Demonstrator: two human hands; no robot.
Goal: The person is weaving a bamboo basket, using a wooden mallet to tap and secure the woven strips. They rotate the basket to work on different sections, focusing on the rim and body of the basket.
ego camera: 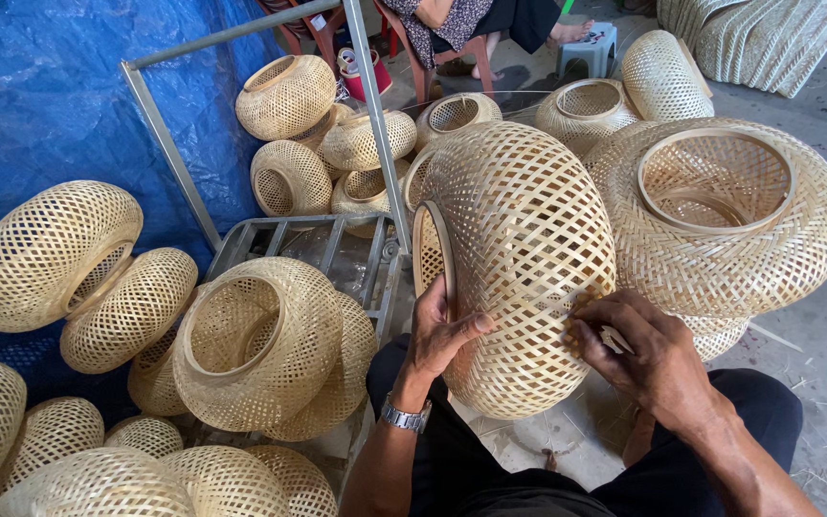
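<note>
Roughly twenty round, pale woven bamboo lampshades show in all: one woven bamboo shade in the hands (519, 258), one large shade just beside it on the right (720, 215), about nine heaped at the left and bottom left (260, 345), and about nine more piled behind (289, 96). There are two hands, one silver metal wristwatch (404, 415), one grey metal trolley frame (337, 239), one small grey plastic stool (590, 50), and one blue plastic tarpaulin (40, 86).

Woven bamboo shades (260, 340) lie piled beside a blue tarp (40, 96) and metal frame (375, 115).
</note>
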